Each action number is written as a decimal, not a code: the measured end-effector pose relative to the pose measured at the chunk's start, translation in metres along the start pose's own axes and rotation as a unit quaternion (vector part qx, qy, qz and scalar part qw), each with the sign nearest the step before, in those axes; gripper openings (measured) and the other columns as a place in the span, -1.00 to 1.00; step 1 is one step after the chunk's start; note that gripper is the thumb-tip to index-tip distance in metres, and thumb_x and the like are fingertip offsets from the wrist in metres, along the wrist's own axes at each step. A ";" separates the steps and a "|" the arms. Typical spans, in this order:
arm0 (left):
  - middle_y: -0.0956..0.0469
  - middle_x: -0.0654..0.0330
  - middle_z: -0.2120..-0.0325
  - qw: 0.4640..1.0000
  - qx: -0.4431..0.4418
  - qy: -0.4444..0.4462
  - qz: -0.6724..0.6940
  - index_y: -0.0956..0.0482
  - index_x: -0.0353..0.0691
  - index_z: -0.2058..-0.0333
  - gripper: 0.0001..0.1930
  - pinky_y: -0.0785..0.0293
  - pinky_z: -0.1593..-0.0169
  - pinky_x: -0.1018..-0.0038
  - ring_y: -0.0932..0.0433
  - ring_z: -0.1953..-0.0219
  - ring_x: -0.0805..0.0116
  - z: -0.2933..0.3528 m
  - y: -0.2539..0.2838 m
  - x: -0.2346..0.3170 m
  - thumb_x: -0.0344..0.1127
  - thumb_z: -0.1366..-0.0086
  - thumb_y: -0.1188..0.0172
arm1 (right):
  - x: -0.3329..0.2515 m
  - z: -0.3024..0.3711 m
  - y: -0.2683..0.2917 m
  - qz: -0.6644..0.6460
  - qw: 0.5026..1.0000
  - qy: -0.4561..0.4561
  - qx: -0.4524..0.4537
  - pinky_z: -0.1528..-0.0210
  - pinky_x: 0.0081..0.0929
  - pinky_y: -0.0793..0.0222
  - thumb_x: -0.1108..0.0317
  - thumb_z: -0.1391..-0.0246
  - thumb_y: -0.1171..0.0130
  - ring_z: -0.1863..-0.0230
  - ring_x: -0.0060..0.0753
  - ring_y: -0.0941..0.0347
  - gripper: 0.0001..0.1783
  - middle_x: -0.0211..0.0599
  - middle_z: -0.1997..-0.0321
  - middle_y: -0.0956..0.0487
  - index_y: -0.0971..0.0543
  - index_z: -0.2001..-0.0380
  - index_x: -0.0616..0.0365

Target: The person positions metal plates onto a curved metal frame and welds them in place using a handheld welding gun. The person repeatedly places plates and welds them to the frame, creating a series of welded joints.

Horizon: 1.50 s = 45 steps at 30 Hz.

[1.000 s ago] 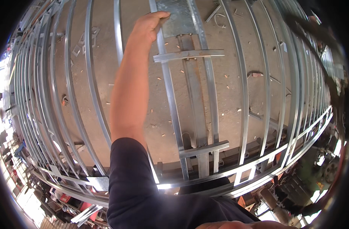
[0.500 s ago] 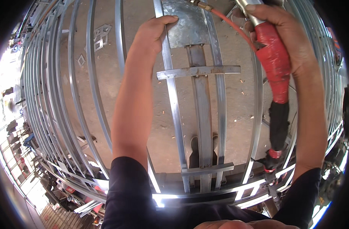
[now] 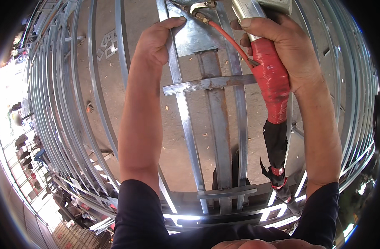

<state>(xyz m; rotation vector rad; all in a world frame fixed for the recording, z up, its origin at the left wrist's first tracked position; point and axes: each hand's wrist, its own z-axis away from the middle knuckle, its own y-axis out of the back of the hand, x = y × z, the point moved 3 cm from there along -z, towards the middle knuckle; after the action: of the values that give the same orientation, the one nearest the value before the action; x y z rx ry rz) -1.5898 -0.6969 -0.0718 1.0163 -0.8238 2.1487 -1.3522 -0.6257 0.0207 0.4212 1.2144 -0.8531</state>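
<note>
My left hand (image 3: pixel 156 39) is wrapped round a long silver square tube (image 3: pixel 176 68). Its thumb lies over onto a shiny flat metal plate (image 3: pixel 198 37). The plate sits between two long tubes, and a wide darker bar (image 3: pixel 219 133) runs from its near edge toward me. In my right hand (image 3: pixel 293 54) is a welding gun (image 3: pixel 273 79) with a silver body and a handle bound in red and black tape. A red hose (image 3: pixel 229 37) with a brass fitting joins it. The gun's front end reaches over the plate's far part; its tip is hard to make out.
A short crossbar (image 3: pixel 194 86) lies over the tubes below the plate, and another crossbar (image 3: pixel 227 192) lies nearer me. Many long tubes stand in rows at left (image 3: pixel 75 83) and right. Diamond-shaped metal pieces (image 3: pixel 108 45) lie on the floor. The taped cable (image 3: pixel 277 145) hangs toward my right elbow.
My right hand has brought the welding gun leftward, so its front end is now over the plate. My left hand keeps its hold on the tube while the view has shifted slightly.
</note>
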 end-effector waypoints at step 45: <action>-0.68 0.06 0.17 1.000 -0.006 -0.002 0.028 -0.64 -0.46 0.12 -0.83 -0.57 -0.16 0.49 -0.66 0.05 0.27 -0.005 -0.001 0.000 -0.52 -0.35 -0.22 | -0.006 -0.005 -0.010 0.373 0.916 0.100 0.112 -0.01 -0.49 -0.59 0.26 -0.23 -0.34 0.00 -0.31 -0.60 -0.45 -0.06 -0.01 -0.63 -0.48 -0.18 0.33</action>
<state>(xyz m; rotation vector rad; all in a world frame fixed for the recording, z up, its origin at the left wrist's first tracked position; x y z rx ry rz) -1.5910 -0.6932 -0.0744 1.0030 -0.8755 2.1858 -1.3633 -0.6264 0.0261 1.0983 1.0154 -0.2814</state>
